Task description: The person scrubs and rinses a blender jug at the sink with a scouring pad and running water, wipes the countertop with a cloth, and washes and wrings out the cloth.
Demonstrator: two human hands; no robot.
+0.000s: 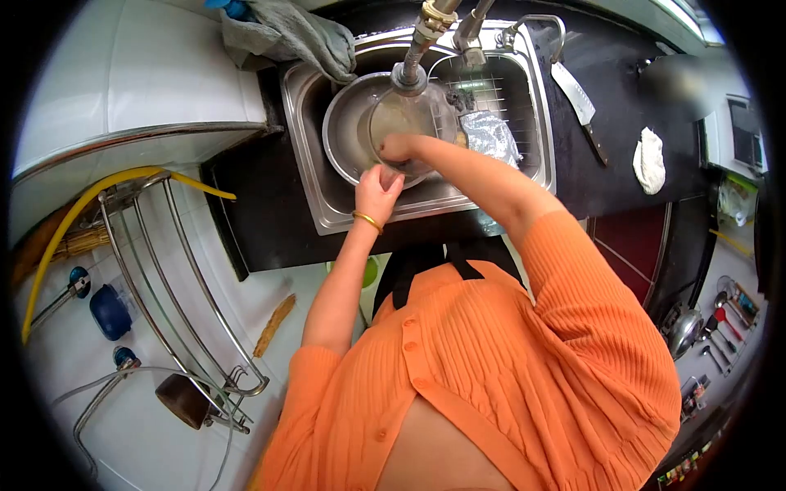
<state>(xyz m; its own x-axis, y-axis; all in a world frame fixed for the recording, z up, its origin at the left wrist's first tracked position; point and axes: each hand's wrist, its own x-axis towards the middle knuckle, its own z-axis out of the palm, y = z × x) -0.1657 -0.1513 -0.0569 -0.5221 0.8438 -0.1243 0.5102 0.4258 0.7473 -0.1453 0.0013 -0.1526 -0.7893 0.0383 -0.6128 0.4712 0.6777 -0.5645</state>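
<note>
A clear bowl (417, 114) with cloudy liquid is under the faucet (409, 75), overlapping a round metal basin (337, 135) in the sink. At the near rim of the clear bowl, my left hand (378, 195) is closed, thumb and fingers pinching the edge. My right hand (399, 147) reaches into the bowl from the right with its fingers curled. Whatever it may hold is hidden. Just right of the bowl lies crumpled silver foil (491, 137), on a wire rack (490, 92) in the other sink compartment.
The steel sink (543, 123) is set in a dark counter (573, 176). Right of it lie a cleaver (576, 98) and a white cloth (649, 162). A grey towel (286, 37) hangs at the back left. A metal rail rack (192, 262) and yellow hose (61, 221) are at the left.
</note>
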